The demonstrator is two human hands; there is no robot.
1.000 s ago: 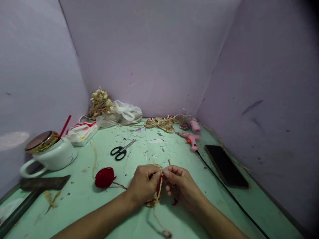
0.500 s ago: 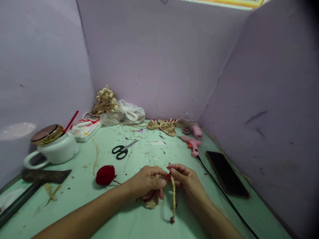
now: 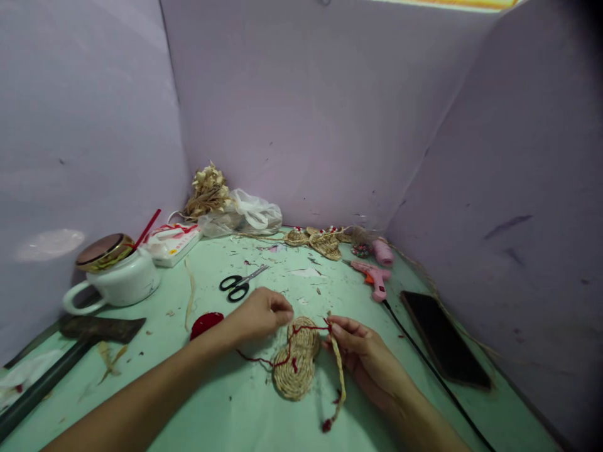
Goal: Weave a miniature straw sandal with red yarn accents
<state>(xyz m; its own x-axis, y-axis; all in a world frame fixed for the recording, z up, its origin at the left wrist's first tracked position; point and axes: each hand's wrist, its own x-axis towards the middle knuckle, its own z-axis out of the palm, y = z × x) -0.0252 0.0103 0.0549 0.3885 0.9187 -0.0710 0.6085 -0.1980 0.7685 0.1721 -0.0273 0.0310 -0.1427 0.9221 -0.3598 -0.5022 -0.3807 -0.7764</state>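
Note:
Between the thumb and fingers of my right hand (image 3: 360, 342) is the upper end of a braided straw cord (image 3: 340, 370). It hangs down to a small dark red tip, and red yarn (image 3: 311, 327) is wound at the pinched end. That yarn runs left across a coiled straw piece (image 3: 294, 370), shaped like a figure eight and lying flat on the table. Just up and left of this piece, my left hand (image 3: 261, 314) is closed with fingertips together; whatever it pinches is too small to see. My left forearm partly covers the red yarn ball (image 3: 206, 323).
Black-handled scissors (image 3: 240, 284) lie beyond my left hand. At right are a pink glue gun (image 3: 373, 276) with its black cord and a phone (image 3: 445, 339). A hammer-like tool (image 3: 101, 329) and white mug (image 3: 125, 282) sit left. Straw pieces (image 3: 325, 243) lie at the back.
My left hand has moved up and left, away from the cord and my right hand, uncovering the coiled straw piece. My right hand still pinches the cord. The view has shifted slightly.

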